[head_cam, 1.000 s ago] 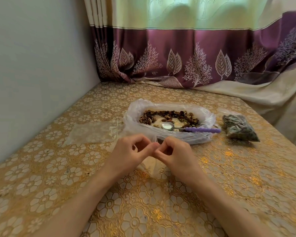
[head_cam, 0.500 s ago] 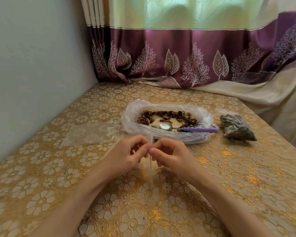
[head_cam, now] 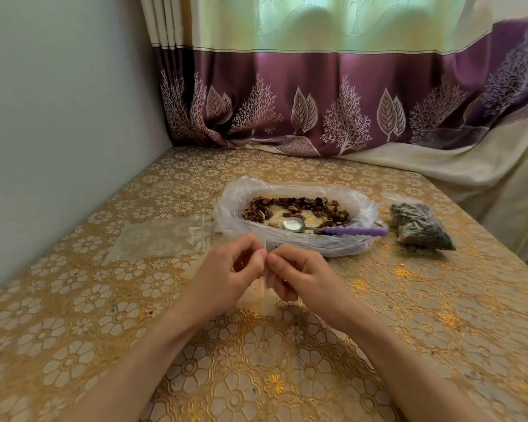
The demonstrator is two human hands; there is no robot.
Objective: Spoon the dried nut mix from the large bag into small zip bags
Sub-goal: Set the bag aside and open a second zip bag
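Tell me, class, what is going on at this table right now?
A person is packing nut mix. Both hands, left hand and right hand, pinch the top of a small clear zip bag, seemingly working its opening. The large bag of nut mix lies open behind, the purple-handled spoon resting in it. A filled small bag lies to the right.

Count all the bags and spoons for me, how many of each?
Big bag of nut mix: 1
Filled small bag: 1
Empty small bags: 2, one flat on the table, one pinched by both hands
Spoon: 1
Total: 5
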